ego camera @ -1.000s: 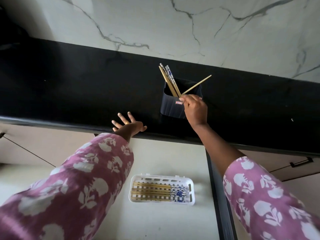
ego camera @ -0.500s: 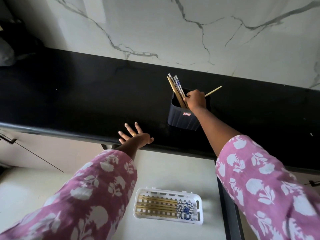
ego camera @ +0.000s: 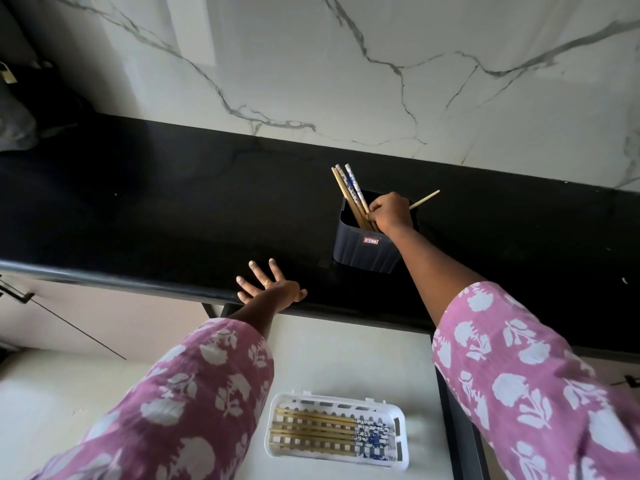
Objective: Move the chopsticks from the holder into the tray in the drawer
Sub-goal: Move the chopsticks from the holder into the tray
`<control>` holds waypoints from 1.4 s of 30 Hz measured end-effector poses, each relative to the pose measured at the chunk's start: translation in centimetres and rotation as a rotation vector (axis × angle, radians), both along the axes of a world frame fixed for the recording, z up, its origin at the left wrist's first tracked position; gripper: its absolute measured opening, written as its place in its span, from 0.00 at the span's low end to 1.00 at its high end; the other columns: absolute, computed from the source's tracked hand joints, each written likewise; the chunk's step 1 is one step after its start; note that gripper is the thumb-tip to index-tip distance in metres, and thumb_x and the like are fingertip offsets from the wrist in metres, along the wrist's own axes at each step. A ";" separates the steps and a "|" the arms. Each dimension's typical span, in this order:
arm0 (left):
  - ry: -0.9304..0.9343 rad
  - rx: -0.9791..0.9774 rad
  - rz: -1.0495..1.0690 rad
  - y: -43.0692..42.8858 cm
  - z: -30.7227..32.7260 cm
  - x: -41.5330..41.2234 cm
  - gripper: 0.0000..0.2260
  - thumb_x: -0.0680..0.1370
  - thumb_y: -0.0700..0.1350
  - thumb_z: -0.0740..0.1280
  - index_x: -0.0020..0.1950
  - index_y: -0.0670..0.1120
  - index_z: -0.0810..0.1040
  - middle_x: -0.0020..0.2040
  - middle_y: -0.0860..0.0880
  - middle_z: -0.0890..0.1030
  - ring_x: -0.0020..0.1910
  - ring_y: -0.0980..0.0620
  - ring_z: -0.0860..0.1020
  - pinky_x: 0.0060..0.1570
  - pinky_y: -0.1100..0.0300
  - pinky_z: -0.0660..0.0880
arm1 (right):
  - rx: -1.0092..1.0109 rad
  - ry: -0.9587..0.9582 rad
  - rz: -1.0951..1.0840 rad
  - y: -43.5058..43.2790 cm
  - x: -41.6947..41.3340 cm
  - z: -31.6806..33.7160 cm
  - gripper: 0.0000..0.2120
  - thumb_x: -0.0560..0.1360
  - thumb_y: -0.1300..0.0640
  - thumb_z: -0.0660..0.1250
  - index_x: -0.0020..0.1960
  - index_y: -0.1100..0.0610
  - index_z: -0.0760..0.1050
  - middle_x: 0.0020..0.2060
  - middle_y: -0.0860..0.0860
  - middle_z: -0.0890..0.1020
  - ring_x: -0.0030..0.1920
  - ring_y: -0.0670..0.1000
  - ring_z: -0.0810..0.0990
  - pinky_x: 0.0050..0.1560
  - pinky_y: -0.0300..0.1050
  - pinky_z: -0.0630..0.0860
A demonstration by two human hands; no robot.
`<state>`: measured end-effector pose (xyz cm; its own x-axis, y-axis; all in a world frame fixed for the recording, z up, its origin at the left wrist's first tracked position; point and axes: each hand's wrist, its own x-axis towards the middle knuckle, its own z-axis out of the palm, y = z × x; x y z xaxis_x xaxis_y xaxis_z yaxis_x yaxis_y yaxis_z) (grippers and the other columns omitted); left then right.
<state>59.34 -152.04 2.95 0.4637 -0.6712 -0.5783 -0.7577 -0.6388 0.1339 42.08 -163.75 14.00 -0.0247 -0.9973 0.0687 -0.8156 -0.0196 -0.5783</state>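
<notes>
we see glossy black tabletop (ego camera: 173, 209), white grey-veined marble wall (ego camera: 381, 64) behind it, grey bundle (ego camera: 14, 129) far left, brass padlock (ego camera: 7, 75) above that, black handle (ego camera: 15, 292) on beige cabinet front (ego camera: 104, 317) lower left

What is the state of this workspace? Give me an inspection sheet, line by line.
Surface: black countertop above an open drawer.
Job's things: dark holder upright on the countertop, chopsticks leaning in it, a single chopstick angled right; white tray in the drawer with tray chopsticks lying flat.
Clutter: dim items at far left, not identifiable.
Hands: right hand curled round the chopsticks at the holder's mouth; left hand spread flat on the countertop edge.
Cables: nothing seen.
Surroundings: marble wall behind; cabinet handle at left.
</notes>
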 end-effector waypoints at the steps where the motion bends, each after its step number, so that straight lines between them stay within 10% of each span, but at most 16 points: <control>1: 0.000 0.002 -0.002 0.0 0.1 0.0 0.42 0.73 0.69 0.57 0.76 0.54 0.35 0.76 0.42 0.33 0.73 0.30 0.36 0.71 0.39 0.42 | -0.027 -0.014 0.001 0.1 -0.1 0.1 0.08 0.70 0.64 0.73 0.48 0.65 0.82 0.46 0.61 0.85 0.50 0.57 0.82 0.48 0.42 0.76; 21: 0.175 -0.168 0.129 2.9 2.6 -1.1 0.40 0.75 0.64 0.60 0.78 0.52 0.40 0.77 0.46 0.36 0.75 0.39 0.36 0.73 0.45 0.43 | -0.357 -0.987 -0.445 6.9 -4.7 7.1 0.13 0.69 0.66 0.73 0.53 0.66 0.80 0.36 0.55 0.81 0.35 0.49 0.81 0.44 0.40 0.79; 28: 0.696 -0.517 0.011 3.1 7.0 -4.3 0.36 0.77 0.59 0.62 0.78 0.50 0.47 0.79 0.47 0.45 0.77 0.42 0.41 0.74 0.42 0.46 | -0.148 -1.551 -0.623 12.0 -3.6 5.7 0.05 0.71 0.68 0.71 0.46 0.69 0.79 0.33 0.54 0.79 0.34 0.47 0.80 0.39 0.35 0.79; 32: 1.024 -0.761 -0.017 4.1 9.5 -5.6 0.29 0.78 0.54 0.64 0.76 0.52 0.58 0.76 0.46 0.62 0.74 0.44 0.60 0.70 0.48 0.60 | 0.105 -1.769 -0.769 14.7 -3.6 4.4 0.07 0.70 0.65 0.73 0.37 0.63 0.76 0.35 0.53 0.80 0.34 0.47 0.80 0.40 0.37 0.81; 38: 1.212 -1.033 -0.020 5.5 11.3 -6.4 0.12 0.77 0.42 0.67 0.58 0.39 0.80 0.65 0.52 0.77 0.64 0.58 0.73 0.62 0.62 0.69 | 0.297 -1.798 -0.740 16.9 -3.1 3.3 0.08 0.73 0.63 0.70 0.36 0.61 0.75 0.34 0.52 0.78 0.32 0.47 0.78 0.19 0.32 0.75; 42: 1.237 -1.068 -0.067 6.1 12.1 -7.1 0.09 0.76 0.40 0.68 0.52 0.37 0.82 0.57 0.48 0.81 0.56 0.62 0.77 0.57 0.65 0.72 | 0.397 -1.749 -0.753 18.3 -3.3 2.8 0.08 0.73 0.61 0.71 0.37 0.62 0.76 0.33 0.52 0.79 0.31 0.47 0.79 0.26 0.35 0.78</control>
